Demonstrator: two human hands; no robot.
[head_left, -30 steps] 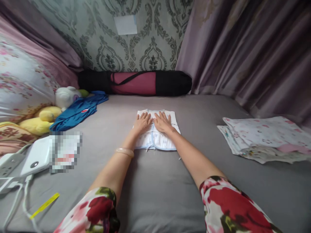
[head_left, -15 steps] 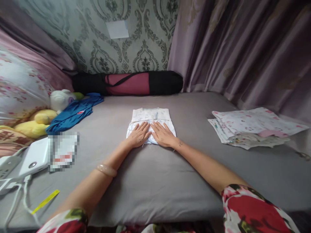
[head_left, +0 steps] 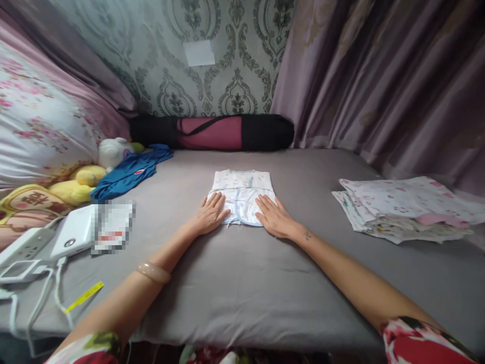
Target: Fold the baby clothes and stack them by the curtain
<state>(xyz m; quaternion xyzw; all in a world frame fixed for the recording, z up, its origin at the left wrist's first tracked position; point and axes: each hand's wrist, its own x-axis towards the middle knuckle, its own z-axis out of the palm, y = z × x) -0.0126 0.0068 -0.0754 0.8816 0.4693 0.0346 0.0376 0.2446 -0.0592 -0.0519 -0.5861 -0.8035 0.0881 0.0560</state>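
A small white garment with light blue trim (head_left: 246, 199) lies folded on the grey sheet in front of me. My left hand (head_left: 209, 213) rests flat, palm down, over its left edge, fingers spread. On the opposite edge lies my right hand (head_left: 276, 216), also flat with its fingers apart. Neither hand grips the cloth. Between them the blue trim and the middle of the garment show.
Folded patterned cloths (head_left: 409, 207) are stacked at the right. A black and maroon bag (head_left: 212, 132) lies along the wall. Left are a blue cloth (head_left: 132, 172), plush toys (head_left: 76, 186), a white power bank (head_left: 74, 230), a power strip (head_left: 28, 245) and a yellow strip (head_left: 84, 297).
My hands have moved apart, from the middle of the garment out to its two side edges. The view has shifted slightly, so the surroundings appear further right.
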